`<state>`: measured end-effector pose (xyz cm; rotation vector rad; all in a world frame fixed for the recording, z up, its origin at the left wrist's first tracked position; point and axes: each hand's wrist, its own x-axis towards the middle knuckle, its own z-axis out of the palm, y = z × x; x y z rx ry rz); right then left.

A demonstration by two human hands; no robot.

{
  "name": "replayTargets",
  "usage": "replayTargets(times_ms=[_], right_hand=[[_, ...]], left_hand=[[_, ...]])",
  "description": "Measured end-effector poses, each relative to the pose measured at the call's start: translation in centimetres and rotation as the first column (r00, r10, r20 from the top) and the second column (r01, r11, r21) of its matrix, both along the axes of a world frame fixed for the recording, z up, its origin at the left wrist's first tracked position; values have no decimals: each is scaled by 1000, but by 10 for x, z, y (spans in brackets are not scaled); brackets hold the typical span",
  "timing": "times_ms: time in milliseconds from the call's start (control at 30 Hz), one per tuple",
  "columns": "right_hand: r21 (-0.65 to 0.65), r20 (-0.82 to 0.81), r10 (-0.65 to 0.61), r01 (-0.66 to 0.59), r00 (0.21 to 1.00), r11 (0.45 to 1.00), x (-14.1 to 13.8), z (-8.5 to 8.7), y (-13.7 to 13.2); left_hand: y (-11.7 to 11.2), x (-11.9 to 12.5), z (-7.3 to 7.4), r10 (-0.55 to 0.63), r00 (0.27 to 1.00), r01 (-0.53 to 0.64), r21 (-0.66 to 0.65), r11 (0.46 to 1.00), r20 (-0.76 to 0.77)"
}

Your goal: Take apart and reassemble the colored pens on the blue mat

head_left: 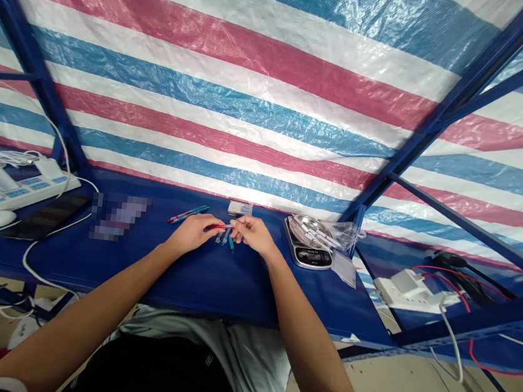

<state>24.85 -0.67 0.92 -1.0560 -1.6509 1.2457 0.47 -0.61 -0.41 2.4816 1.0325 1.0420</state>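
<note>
My left hand (193,233) and my right hand (250,234) meet above the blue table top (213,285). Between them is a slim red pen (217,227), its red barrel in my left fingers and its thin metal end pinched by my right. Just below my hands, several teal pens (227,237) lie on the table, partly hidden. Further left, beyond my left hand, lie a red pen and a teal pen (188,213). To the right of my right hand stands a digital kitchen scale (306,253) with a steel bowl (308,226) of white parts on it.
A small box (240,208) sits at the table's back edge. A clear plastic bag (346,235) lies beside the scale. On the left are a white power strip (12,188), a dark phone (46,215) and white cables. Blue steel framing (441,109) and a striped tarp (208,83) stand behind.
</note>
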Motion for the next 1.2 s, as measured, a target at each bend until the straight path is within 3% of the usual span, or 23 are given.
replayTargets(times_ms=[200, 400, 567, 700, 833, 1000, 1067, 1200], right_hand=[[127, -101, 46, -33, 994, 991, 3, -4, 4], [-25, -108, 28, -31, 994, 999, 5, -6, 7], [61, -168, 34, -24, 985, 998, 8, -8, 10], [44, -176, 73, -66, 982, 997, 8, -5, 8], [67, -63, 62, -58, 996, 996, 6, 4, 1], [182, 36, 118, -123, 992, 976, 0, 10, -6], [138, -13, 92, -89, 996, 986, -2, 10, -7], [31, -127, 60, -57, 990, 998, -8, 11, -10]], left_hand=[[5, -3, -4, 33, 997, -32, -20, 999, 68], [3, -7, 0, 138, 973, -126, -73, 989, 184], [0, -6, 3, 157, 962, -120, -170, 978, 225], [-1, -4, 4, 157, 945, -98, -210, 973, 287], [0, -4, 5, 226, 874, -83, -325, 942, 431], [5, -2, 4, 224, 749, 73, -413, 908, 623], [4, -1, 4, 184, 763, 148, -445, 883, 619], [-4, 2, 5, 16, 908, 186, -438, 880, 419]])
